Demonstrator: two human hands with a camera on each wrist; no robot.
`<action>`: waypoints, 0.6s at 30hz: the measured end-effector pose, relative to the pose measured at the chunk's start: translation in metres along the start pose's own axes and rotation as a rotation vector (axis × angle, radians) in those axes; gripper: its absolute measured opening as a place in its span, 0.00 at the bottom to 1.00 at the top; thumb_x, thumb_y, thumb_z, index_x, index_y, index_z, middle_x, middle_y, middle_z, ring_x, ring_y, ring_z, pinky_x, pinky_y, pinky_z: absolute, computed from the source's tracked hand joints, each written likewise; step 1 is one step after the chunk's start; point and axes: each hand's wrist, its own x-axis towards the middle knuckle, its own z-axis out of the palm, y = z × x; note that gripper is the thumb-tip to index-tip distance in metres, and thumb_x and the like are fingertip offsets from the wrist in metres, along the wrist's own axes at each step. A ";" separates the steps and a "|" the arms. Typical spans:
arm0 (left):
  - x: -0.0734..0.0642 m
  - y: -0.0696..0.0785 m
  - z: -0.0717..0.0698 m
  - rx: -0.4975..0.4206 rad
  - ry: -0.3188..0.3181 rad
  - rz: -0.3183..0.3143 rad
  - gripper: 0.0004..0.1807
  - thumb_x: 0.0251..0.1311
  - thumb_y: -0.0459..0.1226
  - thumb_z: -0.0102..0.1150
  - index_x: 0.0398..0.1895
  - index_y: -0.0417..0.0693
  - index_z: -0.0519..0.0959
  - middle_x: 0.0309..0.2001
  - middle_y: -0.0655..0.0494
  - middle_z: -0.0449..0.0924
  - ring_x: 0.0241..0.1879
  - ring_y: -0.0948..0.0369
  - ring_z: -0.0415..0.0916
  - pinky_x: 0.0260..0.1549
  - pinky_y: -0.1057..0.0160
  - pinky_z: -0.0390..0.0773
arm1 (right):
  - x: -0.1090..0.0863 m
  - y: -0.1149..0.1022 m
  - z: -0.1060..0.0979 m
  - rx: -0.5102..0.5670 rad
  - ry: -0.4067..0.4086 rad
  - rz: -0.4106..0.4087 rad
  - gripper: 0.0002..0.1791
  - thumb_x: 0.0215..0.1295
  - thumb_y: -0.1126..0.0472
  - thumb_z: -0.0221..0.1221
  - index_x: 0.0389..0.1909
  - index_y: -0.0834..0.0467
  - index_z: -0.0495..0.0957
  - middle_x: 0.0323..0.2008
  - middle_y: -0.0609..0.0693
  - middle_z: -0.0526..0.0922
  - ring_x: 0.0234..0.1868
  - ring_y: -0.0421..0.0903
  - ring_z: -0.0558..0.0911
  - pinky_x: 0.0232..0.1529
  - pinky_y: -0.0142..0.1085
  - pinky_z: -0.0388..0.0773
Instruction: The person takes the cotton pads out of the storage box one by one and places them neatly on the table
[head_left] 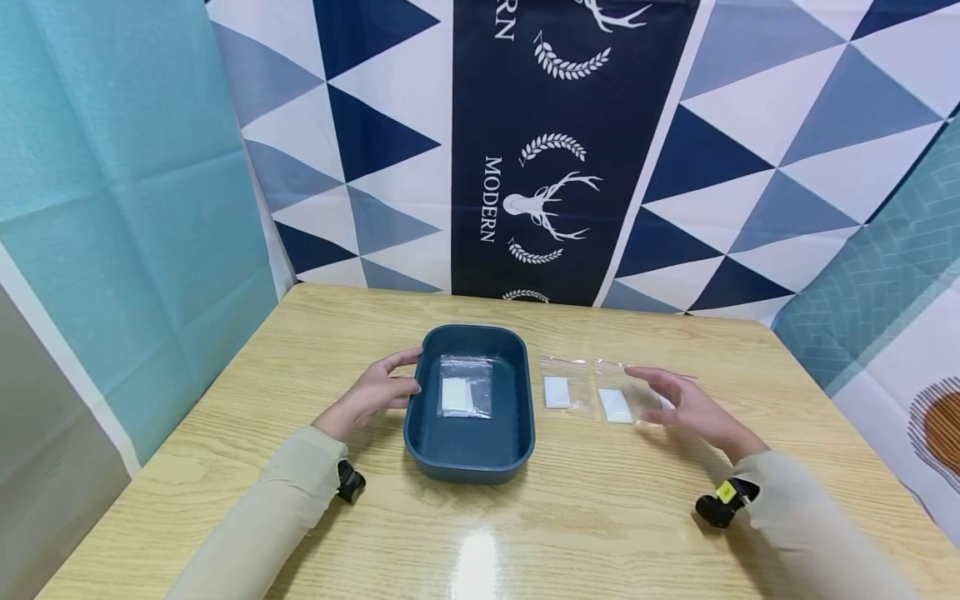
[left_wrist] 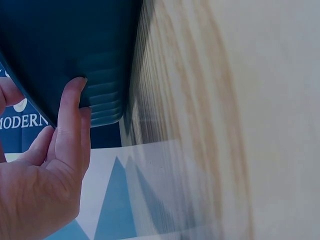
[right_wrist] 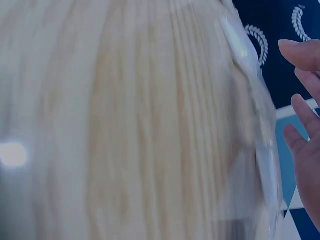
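A dark blue rectangular bin [head_left: 471,475] stands upright on the wooden table. Inside it lies a clear zip bag [head_left: 467,398] with white contents; whether several are stacked there I cannot tell. My left hand [head_left: 371,392] touches the bin's left wall from outside, its fingers [left_wrist: 70,120] extended against that wall. Right of the bin lie two clear zip bags, one holding a white rectangle [head_left: 557,392], the other a similar white rectangle [head_left: 615,406]. Over a third bag, mostly hidden, my right hand [head_left: 686,410] is held with fingers spread, gripping nothing.
The wooden table [head_left: 600,517] reaches back to a patterned cloth [head_left: 390,125]. A light blue cloth [head_left: 135,192] hangs at the left. Each wrist carries a small black device, one left [head_left: 350,481] and one right [head_left: 726,502].
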 end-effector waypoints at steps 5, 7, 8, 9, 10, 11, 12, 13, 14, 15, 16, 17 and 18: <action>0.000 0.000 0.000 0.000 0.003 -0.005 0.37 0.54 0.25 0.53 0.69 0.51 0.60 0.67 0.49 0.56 0.44 0.50 0.76 0.41 0.55 0.79 | 0.009 -0.009 0.006 0.043 -0.012 0.014 0.35 0.55 0.67 0.63 0.66 0.58 0.64 0.66 0.57 0.61 0.67 0.62 0.55 0.61 0.24 0.55; 0.001 0.000 0.000 -0.001 0.005 -0.009 0.37 0.54 0.25 0.54 0.69 0.52 0.60 0.67 0.50 0.56 0.45 0.50 0.76 0.42 0.54 0.79 | 0.012 -0.013 0.009 0.065 -0.020 0.025 0.35 0.56 0.67 0.63 0.66 0.56 0.63 0.67 0.55 0.61 0.67 0.61 0.55 0.65 0.35 0.55; 0.001 0.000 0.000 0.002 0.004 -0.008 0.37 0.54 0.25 0.54 0.69 0.52 0.60 0.67 0.50 0.56 0.45 0.50 0.76 0.42 0.54 0.79 | 0.014 -0.016 0.010 0.079 -0.025 0.032 0.35 0.57 0.67 0.62 0.66 0.56 0.63 0.67 0.54 0.61 0.67 0.60 0.55 0.66 0.39 0.54; 0.000 0.000 0.000 0.002 0.003 -0.008 0.37 0.54 0.26 0.53 0.69 0.52 0.59 0.67 0.50 0.56 0.45 0.50 0.76 0.42 0.54 0.79 | 0.016 -0.018 0.012 0.095 -0.029 0.037 0.35 0.57 0.67 0.62 0.67 0.55 0.62 0.67 0.53 0.61 0.68 0.58 0.54 0.66 0.41 0.53; 0.000 0.000 0.000 0.002 0.002 -0.008 0.37 0.54 0.26 0.53 0.69 0.52 0.59 0.67 0.50 0.56 0.45 0.50 0.76 0.42 0.54 0.79 | 0.018 -0.020 0.013 0.118 -0.033 0.035 0.35 0.58 0.67 0.61 0.67 0.55 0.62 0.67 0.53 0.60 0.68 0.57 0.54 0.66 0.42 0.53; 0.000 0.000 0.000 0.002 0.002 -0.007 0.37 0.54 0.26 0.53 0.69 0.52 0.59 0.67 0.50 0.56 0.45 0.50 0.76 0.42 0.54 0.79 | 0.021 -0.022 0.015 0.136 -0.033 0.030 0.35 0.58 0.68 0.61 0.67 0.55 0.62 0.67 0.53 0.60 0.68 0.56 0.54 0.66 0.38 0.54; 0.000 0.001 0.000 -0.001 0.001 -0.006 0.38 0.54 0.25 0.53 0.69 0.52 0.59 0.67 0.50 0.56 0.45 0.50 0.76 0.42 0.54 0.79 | 0.023 -0.024 0.016 0.150 -0.035 0.018 0.35 0.58 0.69 0.60 0.67 0.56 0.61 0.67 0.53 0.60 0.69 0.55 0.54 0.65 0.34 0.55; 0.000 0.000 0.000 -0.002 0.000 -0.005 0.38 0.54 0.25 0.53 0.70 0.52 0.59 0.67 0.50 0.56 0.45 0.50 0.76 0.42 0.54 0.79 | 0.025 -0.026 0.018 0.166 -0.037 0.005 0.35 0.58 0.70 0.60 0.67 0.56 0.61 0.67 0.54 0.60 0.69 0.53 0.54 0.64 0.30 0.55; 0.000 0.000 0.000 -0.004 0.000 -0.005 0.38 0.54 0.25 0.53 0.70 0.52 0.59 0.67 0.50 0.56 0.45 0.49 0.76 0.42 0.54 0.79 | 0.028 -0.028 0.019 0.180 -0.039 -0.012 0.35 0.58 0.71 0.60 0.67 0.57 0.61 0.67 0.55 0.60 0.69 0.50 0.55 0.62 0.25 0.55; 0.000 0.000 0.000 -0.006 -0.001 -0.005 0.38 0.54 0.25 0.53 0.70 0.52 0.59 0.67 0.50 0.56 0.45 0.49 0.76 0.41 0.54 0.79 | 0.031 -0.030 0.021 0.194 -0.043 -0.031 0.35 0.58 0.71 0.59 0.67 0.58 0.60 0.67 0.56 0.60 0.69 0.48 0.55 0.61 0.22 0.55; 0.000 0.000 0.000 -0.008 -0.002 -0.006 0.38 0.54 0.25 0.53 0.70 0.52 0.59 0.67 0.50 0.56 0.45 0.49 0.76 0.41 0.55 0.79 | 0.033 -0.032 0.022 0.210 -0.046 -0.049 0.35 0.58 0.72 0.59 0.67 0.59 0.60 0.67 0.57 0.60 0.68 0.45 0.56 0.61 0.21 0.55; 0.000 0.000 -0.001 -0.007 -0.003 -0.006 0.38 0.54 0.25 0.53 0.70 0.52 0.59 0.67 0.50 0.56 0.46 0.49 0.75 0.41 0.55 0.79 | 0.036 -0.034 0.024 0.219 -0.051 -0.069 0.35 0.58 0.73 0.58 0.67 0.60 0.60 0.67 0.58 0.60 0.68 0.44 0.56 0.61 0.21 0.55; -0.001 0.000 -0.001 -0.006 -0.003 -0.007 0.38 0.54 0.25 0.53 0.70 0.52 0.59 0.67 0.50 0.56 0.46 0.48 0.75 0.41 0.55 0.79 | 0.038 -0.036 0.025 0.229 -0.059 -0.086 0.35 0.58 0.74 0.58 0.67 0.62 0.60 0.67 0.59 0.59 0.68 0.42 0.57 0.61 0.22 0.55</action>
